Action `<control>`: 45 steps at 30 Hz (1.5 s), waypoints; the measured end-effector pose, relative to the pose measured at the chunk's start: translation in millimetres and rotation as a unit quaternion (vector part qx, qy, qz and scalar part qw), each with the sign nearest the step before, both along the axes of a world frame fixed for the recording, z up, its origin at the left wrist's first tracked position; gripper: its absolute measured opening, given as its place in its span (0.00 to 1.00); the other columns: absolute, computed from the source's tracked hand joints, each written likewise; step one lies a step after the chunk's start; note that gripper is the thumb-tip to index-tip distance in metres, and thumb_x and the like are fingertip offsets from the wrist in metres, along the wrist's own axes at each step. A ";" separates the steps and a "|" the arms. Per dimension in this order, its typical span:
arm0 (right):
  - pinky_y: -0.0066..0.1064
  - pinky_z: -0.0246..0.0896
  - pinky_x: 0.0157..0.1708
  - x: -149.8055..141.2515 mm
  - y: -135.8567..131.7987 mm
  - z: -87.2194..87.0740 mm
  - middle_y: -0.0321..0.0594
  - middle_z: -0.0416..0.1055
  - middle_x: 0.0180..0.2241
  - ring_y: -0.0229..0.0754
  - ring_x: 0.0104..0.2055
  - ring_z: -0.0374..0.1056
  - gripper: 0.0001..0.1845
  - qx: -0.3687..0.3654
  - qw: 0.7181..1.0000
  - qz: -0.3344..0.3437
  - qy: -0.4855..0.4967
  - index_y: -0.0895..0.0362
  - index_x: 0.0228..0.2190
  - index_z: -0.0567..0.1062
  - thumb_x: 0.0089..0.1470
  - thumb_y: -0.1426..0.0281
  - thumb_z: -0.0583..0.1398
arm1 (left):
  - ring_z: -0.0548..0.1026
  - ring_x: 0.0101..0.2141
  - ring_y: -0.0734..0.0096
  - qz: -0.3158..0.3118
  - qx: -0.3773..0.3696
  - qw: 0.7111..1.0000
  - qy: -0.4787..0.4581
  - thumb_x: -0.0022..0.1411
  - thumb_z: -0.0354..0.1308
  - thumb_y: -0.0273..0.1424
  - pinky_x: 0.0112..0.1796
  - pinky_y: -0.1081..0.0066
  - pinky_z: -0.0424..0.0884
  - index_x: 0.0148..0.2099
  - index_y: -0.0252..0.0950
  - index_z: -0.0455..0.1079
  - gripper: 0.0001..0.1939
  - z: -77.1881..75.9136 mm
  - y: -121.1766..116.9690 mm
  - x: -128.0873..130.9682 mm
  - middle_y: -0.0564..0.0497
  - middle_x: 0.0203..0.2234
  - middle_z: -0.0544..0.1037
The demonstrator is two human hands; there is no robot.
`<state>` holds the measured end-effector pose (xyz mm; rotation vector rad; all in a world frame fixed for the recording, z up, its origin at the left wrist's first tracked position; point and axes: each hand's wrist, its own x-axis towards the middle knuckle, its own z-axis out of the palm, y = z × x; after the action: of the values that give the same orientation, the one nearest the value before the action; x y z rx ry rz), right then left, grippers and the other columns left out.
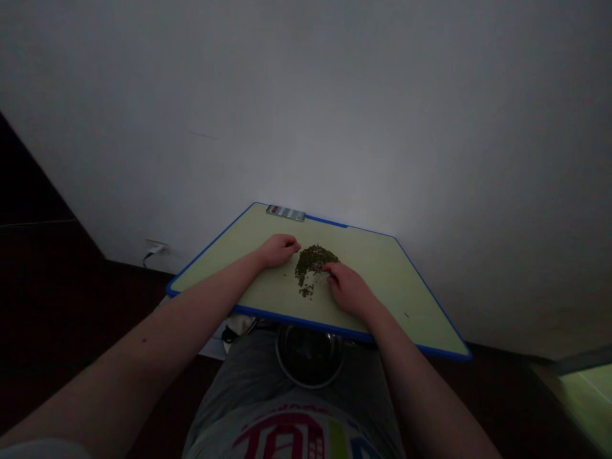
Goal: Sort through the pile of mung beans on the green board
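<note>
A pile of small dark green bits [313, 256], like beans or dried leaves, lies on the pale yellow board [373, 255] with a blue edge. Some of the bits are scattered toward me in a looser strip. My left hand [278, 250] rests on the board just left of the pile, its fingers curled together; whatever may be between them is hidden. At the pile's right side my right hand [348, 287] has its thumb and fingertips drawn together. Faint thin grey lines show by those fingertips, too blurred to name.
A phone-like flat device [285, 212] lies at the board's far edge, close to the white wall [335, 115]. Below the near edge a metal bowl [310, 384] sits at my lap. A plug with a cable [153, 250] is in the wall at left.
</note>
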<state>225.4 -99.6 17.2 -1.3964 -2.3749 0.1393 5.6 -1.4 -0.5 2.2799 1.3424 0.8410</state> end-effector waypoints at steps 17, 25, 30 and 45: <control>0.31 0.55 0.43 12.0 -33.2 -0.8 0.43 0.68 0.39 0.40 0.41 0.62 0.15 -0.028 0.998 -0.043 0.030 0.59 0.41 0.67 0.50 0.76 0.51 | 0.64 0.23 0.75 0.002 0.011 1.000 0.001 0.55 0.46 0.41 0.25 0.74 0.57 0.28 0.33 0.69 0.18 -1.8 2.5 -1.1 0.53 0.19 0.68; 0.30 0.54 0.45 -0.4 -44.9 -6.0 0.43 0.68 0.41 0.41 0.43 0.63 0.16 -0.016 0.996 -0.080 0.037 0.59 0.43 0.68 0.51 0.75 0.50 | 0.63 0.22 0.75 -0.001 0.016 1.000 0.004 0.55 0.46 0.41 0.24 0.74 0.55 0.27 0.34 0.68 0.17 -4.0 4.2 -0.4 0.54 0.17 0.66; 0.31 0.54 0.45 -10.7 -45.6 -7.1 0.45 0.68 0.41 0.41 0.43 0.63 0.16 -0.007 0.992 -0.119 0.036 0.60 0.43 0.67 0.51 0.74 0.49 | 0.62 0.22 0.76 -0.006 0.013 1.000 -0.003 0.55 0.46 0.41 0.24 0.74 0.55 0.27 0.34 0.68 0.17 -3.2 3.7 -0.1 0.54 0.17 0.66; 0.33 0.56 0.42 6.2 -45.9 -10.3 0.46 0.69 0.39 0.44 0.41 0.64 0.15 0.006 0.984 -0.174 0.044 0.59 0.41 0.67 0.51 0.73 0.50 | 0.63 0.22 0.75 -0.002 0.003 1.000 -0.006 0.55 0.46 0.41 0.25 0.74 0.56 0.27 0.34 0.69 0.17 -1.5 2.1 -0.8 0.54 0.17 0.67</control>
<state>231.6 -145.5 6.8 -1.7346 -2.0208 0.0891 4.8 0.7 -1.9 2.2777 1.3316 0.8559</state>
